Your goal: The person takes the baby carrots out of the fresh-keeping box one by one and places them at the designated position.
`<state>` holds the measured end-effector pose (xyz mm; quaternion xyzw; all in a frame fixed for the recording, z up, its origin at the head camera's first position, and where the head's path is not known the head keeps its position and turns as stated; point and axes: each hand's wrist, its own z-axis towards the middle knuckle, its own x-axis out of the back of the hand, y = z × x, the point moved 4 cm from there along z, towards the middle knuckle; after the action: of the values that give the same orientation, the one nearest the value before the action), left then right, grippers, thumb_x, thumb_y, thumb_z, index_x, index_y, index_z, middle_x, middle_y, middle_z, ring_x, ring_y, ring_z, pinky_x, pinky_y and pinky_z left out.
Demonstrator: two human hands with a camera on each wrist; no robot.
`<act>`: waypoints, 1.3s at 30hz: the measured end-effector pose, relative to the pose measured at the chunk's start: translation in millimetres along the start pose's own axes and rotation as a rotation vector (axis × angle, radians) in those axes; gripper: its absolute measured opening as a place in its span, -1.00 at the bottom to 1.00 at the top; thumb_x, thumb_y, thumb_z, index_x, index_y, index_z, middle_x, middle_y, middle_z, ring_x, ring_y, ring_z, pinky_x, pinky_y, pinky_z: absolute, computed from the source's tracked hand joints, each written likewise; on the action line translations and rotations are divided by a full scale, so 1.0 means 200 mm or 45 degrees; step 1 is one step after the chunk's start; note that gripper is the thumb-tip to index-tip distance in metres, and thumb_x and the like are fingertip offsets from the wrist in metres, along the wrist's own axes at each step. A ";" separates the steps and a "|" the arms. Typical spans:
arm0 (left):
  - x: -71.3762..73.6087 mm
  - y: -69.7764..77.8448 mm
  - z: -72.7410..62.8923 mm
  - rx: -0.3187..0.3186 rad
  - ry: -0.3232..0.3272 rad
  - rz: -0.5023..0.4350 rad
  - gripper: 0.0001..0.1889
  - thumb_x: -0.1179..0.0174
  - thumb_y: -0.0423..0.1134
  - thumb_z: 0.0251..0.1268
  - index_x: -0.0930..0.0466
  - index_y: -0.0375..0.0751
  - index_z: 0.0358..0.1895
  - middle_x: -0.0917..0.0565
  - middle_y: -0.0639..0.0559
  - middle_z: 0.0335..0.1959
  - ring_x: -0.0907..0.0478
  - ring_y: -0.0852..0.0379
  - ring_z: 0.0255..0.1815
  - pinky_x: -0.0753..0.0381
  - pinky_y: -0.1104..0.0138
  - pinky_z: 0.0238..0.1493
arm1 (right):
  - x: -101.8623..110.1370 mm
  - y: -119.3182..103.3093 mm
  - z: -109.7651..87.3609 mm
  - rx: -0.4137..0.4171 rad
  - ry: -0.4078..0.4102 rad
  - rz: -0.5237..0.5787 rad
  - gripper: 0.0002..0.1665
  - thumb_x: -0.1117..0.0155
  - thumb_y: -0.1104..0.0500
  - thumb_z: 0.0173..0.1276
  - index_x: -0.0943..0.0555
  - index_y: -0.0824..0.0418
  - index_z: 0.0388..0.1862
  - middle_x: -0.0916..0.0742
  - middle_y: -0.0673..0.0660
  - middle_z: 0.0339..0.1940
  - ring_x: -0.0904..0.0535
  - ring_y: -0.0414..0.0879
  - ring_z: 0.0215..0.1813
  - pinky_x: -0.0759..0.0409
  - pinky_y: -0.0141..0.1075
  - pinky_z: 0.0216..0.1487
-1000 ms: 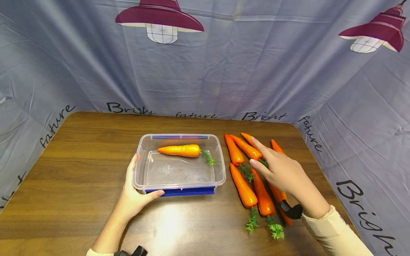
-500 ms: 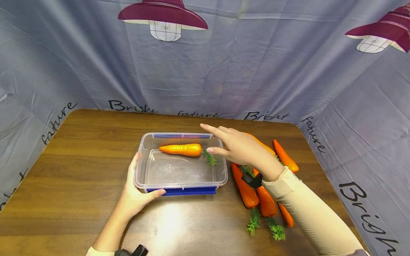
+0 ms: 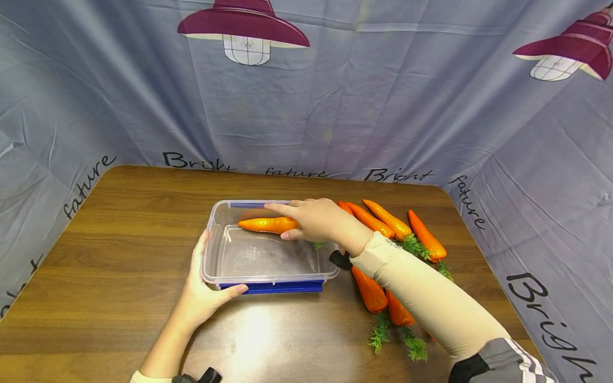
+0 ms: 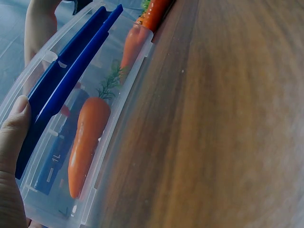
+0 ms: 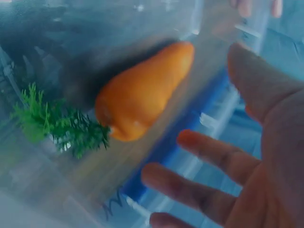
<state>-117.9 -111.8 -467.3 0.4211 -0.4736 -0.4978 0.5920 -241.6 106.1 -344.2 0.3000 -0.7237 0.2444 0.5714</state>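
Observation:
A clear plastic food container (image 3: 273,279) with blue clip latches stands on the table. My left hand (image 3: 198,298) grips its left end, thumb over the front blue latch (image 3: 282,288). Inside, along the back wall, lies one orange carrot (image 3: 263,225) with a green top; the left wrist view shows this carrot (image 4: 90,142) through the clear wall. My right hand (image 3: 316,219) is over the container's back right part and hides the carrot's thick end in the head view. In the right wrist view, its fingers (image 5: 190,194) are spread apart from the carrot (image 5: 145,90), holding nothing.
To the container's right lie several more carrots (image 3: 423,236) with green tops, partly covered by the right sleeve (image 3: 431,298). Behind the wooden table (image 3: 119,255) hangs a grey-blue curtain (image 3: 325,106) with printed lamps and lettering, which also closes off both sides.
My right hand has moved left from above the loose carrots, over the container's right rim, and lowered toward the carrot inside. The left hand and container stay in place.

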 end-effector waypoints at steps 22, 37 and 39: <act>0.00 0.00 0.00 0.002 -0.006 0.014 0.40 -0.61 -0.43 -0.22 0.26 0.32 0.60 -0.03 -0.05 0.61 -0.14 -0.18 0.50 -0.23 0.67 0.31 | -0.14 -0.07 0.16 -0.170 -0.416 -0.084 0.06 -0.18 -0.42 0.29 0.20 -0.47 0.59 -0.34 0.08 0.57 -0.45 -0.03 0.42 -0.65 -0.09 -0.02; 0.01 0.00 0.00 0.056 0.007 0.064 0.41 -0.63 -0.38 -0.24 0.26 0.38 0.59 -0.02 0.03 0.61 -0.14 -0.12 0.52 -0.21 0.67 0.29 | -0.22 -0.08 0.23 -0.166 -0.434 -0.098 0.05 -0.15 -0.43 0.31 0.24 -0.52 0.57 -0.50 0.10 0.41 -0.50 -0.02 0.33 -0.64 -0.01 0.05; 0.01 -0.01 0.00 0.059 0.007 0.062 0.42 -0.63 -0.39 -0.24 0.26 0.38 0.59 -0.02 0.02 0.61 -0.14 -0.12 0.52 -0.22 0.66 0.29 | -0.23 -0.08 0.24 -0.157 -0.423 -0.085 0.05 -0.16 -0.42 0.31 0.24 -0.51 0.58 -0.55 0.10 0.35 -0.54 -0.03 0.26 -0.64 -0.01 0.04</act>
<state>-117.2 -113.6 -468.2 0.4244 -0.4935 -0.4709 0.5955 -254.7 68.7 -399.6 0.3245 -0.8114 0.1277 0.4691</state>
